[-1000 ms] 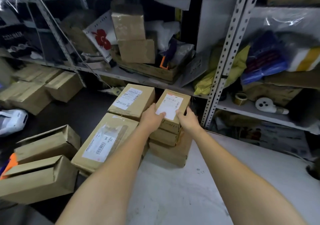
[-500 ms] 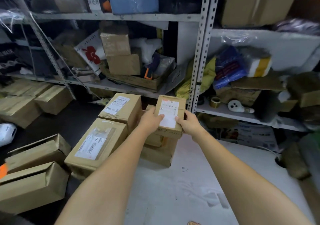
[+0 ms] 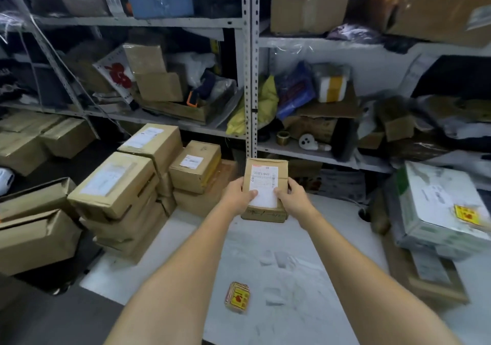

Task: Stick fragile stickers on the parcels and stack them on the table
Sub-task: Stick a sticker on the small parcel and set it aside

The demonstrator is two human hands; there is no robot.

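A small brown parcel (image 3: 265, 169) with a white shipping label hangs above the white table (image 3: 279, 270), held from both sides. My left hand (image 3: 239, 196) grips its left edge with the thumb on the label. My right hand (image 3: 292, 198) grips its right edge the same way. A small stack of yellow-and-red fragile stickers (image 3: 237, 297) lies on the table near me. At the right, a grey-white parcel (image 3: 435, 206) carrying a yellow fragile sticker (image 3: 466, 214) tops a stack of parcels.
Brown parcels (image 3: 114, 185) are piled at the table's left end, with a shorter stack (image 3: 195, 169) behind them. Metal shelving (image 3: 251, 79) full of boxes and bags runs along the back. More cartons (image 3: 34, 238) sit at the far left.
Both hands lifted the small parcel off the stack at the left and carried it right, over the table. The view swung right, showing the sticker stack and the stickered parcel.
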